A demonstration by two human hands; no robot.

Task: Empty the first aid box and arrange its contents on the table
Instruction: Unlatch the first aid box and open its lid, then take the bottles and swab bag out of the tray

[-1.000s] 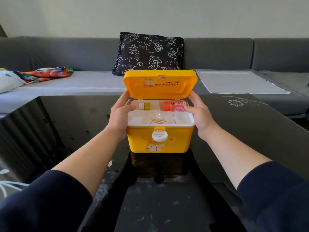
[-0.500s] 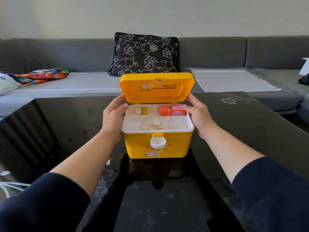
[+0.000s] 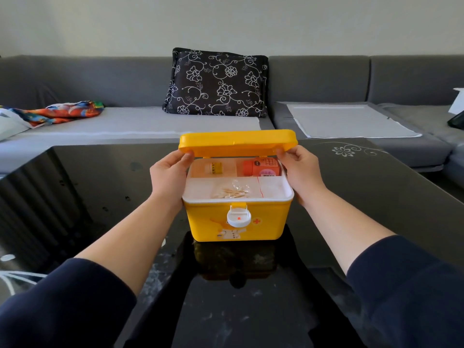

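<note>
- Yellow plastic first aid box (image 3: 237, 223) is seen standing upright on the glossy black table (image 3: 376, 202), near its middle, with a round white latch (image 3: 238, 217) on the front wall.
- At the far left, a crumpled multicoloured cloth (image 3: 60, 112) is laid on the grey sofa (image 3: 100, 81) behind the table.
- The left hand (image 3: 168, 175) is placed against the box's left side; the left corner of the hinged yellow lid (image 3: 237, 142) is pinched between its thumb and curled fingers.
- The lid is held partly raised, nearly level above the box.
- Inside the white inner tray (image 3: 273, 188), a small white bottle with a yellow label (image 3: 214, 168) is lying in the rear left compartment.
- A clear bag of pale cotton swabs (image 3: 232, 191) is lying in the front compartment.
- An orange cylindrical container (image 3: 261, 167) is lying on its side in the rear right compartment.
- A black cushion with white floral scrollwork (image 3: 217, 82) is propped against the sofa back, beyond the box.
- The right hand (image 3: 302, 173) is set against the box's right side, and the lid's right corner is gripped by its curled fingers and thumb.
</note>
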